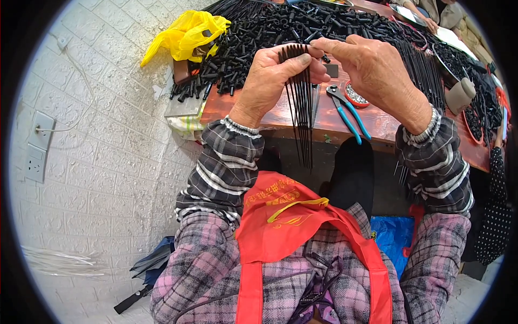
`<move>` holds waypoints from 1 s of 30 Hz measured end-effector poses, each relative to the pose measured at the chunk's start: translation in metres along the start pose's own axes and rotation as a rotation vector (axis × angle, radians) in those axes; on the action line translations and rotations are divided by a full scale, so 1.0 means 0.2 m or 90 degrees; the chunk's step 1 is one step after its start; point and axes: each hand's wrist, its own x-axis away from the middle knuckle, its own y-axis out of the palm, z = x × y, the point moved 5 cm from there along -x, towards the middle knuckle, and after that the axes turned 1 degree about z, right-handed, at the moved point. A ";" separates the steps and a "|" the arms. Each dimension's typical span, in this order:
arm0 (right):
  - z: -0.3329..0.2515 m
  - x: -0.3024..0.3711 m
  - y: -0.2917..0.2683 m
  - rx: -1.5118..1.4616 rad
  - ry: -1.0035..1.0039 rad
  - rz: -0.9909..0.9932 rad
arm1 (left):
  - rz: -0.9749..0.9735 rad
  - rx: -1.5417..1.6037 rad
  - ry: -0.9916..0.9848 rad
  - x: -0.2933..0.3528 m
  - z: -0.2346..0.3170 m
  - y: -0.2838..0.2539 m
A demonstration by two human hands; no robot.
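My left hand point(275, 75) is raised above the table's near edge, its thumb pressed over a fan of thin black rods point(303, 116). Their upper ends stand in a row above the thumb, and the long shafts hang down past the table edge. From the right, my right hand point(372, 67) reaches in with its index finger stretched to the last rod ends; its other fingers are curled. Its thumb is hidden, and whatever it pinches is too small to make out. Below the hands, blue-handled pliers point(348, 114) lie on the reddish wooden table point(226, 108).
A round dish of small silvery pieces point(356, 94) sits by the pliers. Behind spreads a heap of short black tubular parts point(275, 32), with a yellow plastic bag point(186, 35) at its left. More long black rods point(423, 70) lie at right. Another person's hand point(430, 25) shows far right.
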 end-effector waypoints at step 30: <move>0.04 -0.07 -0.07 -0.025 -0.056 -0.033 | -0.056 -0.247 0.053 -0.05 0.02 0.01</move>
